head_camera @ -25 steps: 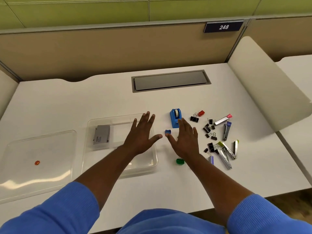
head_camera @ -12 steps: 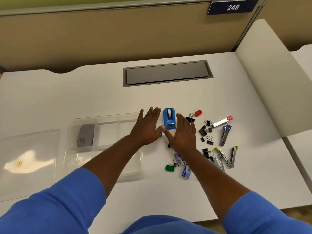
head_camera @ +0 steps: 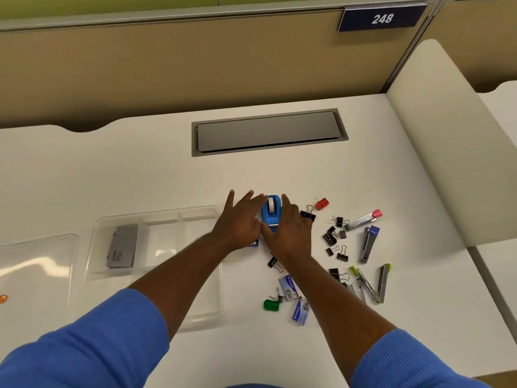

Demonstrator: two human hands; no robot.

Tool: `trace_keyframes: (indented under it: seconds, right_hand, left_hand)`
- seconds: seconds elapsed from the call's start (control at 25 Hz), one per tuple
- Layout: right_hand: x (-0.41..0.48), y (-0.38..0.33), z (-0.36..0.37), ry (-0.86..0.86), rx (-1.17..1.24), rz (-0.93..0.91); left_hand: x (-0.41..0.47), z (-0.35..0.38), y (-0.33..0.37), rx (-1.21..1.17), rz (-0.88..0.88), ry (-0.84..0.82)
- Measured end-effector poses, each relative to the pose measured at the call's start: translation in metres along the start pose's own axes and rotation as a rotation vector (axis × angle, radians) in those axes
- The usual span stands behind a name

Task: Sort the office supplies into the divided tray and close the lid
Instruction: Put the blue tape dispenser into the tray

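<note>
Head view: left hand, right hand shift to 12 o'clock, flank dispenser; fingers straight, unclamped; tray next.

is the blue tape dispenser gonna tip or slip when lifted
The dispenser looks like moulded plastic, so probably stiff. Sitting flat on the desk, it likely won't roll. Smooth sides may slip between the left hand and right hand.

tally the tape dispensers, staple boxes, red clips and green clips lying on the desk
tape dispenser: 1
staple boxes: 2
red clip: 1
green clip: 1
total: 5
</note>
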State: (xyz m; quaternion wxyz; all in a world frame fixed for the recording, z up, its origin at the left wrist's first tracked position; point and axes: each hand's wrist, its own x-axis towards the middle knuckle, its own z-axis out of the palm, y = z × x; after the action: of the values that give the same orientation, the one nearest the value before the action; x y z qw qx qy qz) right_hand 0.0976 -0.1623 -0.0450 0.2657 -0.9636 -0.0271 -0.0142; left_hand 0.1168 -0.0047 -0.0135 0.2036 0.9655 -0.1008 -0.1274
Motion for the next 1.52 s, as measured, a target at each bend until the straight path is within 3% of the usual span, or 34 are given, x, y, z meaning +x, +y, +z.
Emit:
trace_keyframes:
  seconds: [0.32,0.64,0.96,1.16,1.28,1.52]
  right_hand:
    - [0.0,0.0,-0.008,0.067,0.082,0.065]
    - [-0.035,-0.04,-0.044,0.147,0.222,0.097]
    - [-0.078,-0.101,-0.041,0.134,0.181,-0.021]
    - [-0.087,-0.146,-0.017,0.11,0.12,-0.022]
    - [-0.086,-0.172,-0.001,0.068,0.125,-0.003]
    - [-0.089,-0.224,0.037,0.055,0.106,-0.034]
  left_hand:
    - [-0.009,0.0,-0.005,-0.008,0.045,0.043]
    - [-0.053,-0.014,-0.004,-0.177,0.114,0.143]
    - [-0.115,-0.026,-0.018,-0.503,-0.046,0.212]
    - [-0.145,-0.044,-0.058,-0.526,-0.091,0.273]
    - [-0.16,-0.057,-0.085,-0.447,-0.071,0.263]
    - [-0.199,-0.074,-0.173,0.087,-0.127,0.27]
